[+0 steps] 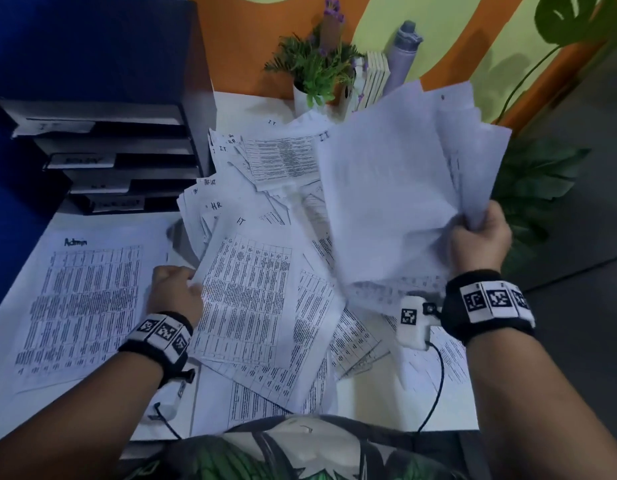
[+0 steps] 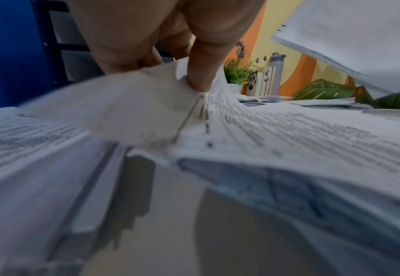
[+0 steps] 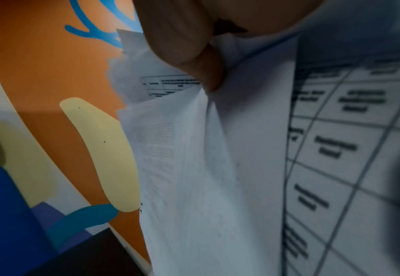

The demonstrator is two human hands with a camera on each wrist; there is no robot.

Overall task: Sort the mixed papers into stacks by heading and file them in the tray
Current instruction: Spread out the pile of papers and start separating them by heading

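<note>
Right hand [image 1: 480,233] is raised above the desk, fingers clamped on a thick sheaf of papers [image 1: 397,188] — blank backs are turned toward the head camera, and the sheets fan up and away from the fist. Left hand [image 1: 177,292] is held low, thumb and fingertips pinched on the edge of a printed sheet [image 1: 244,289] atop the loose pile [image 1: 275,174] spread between the hands. Just left of that hand, a sheet headed "Admin" [image 1: 82,306] lies flat on the desk. Beyond the left hand, the black filing tray [image 1: 127,157] is seen — labelled tiers stacked, well apart from both hands.
</note>
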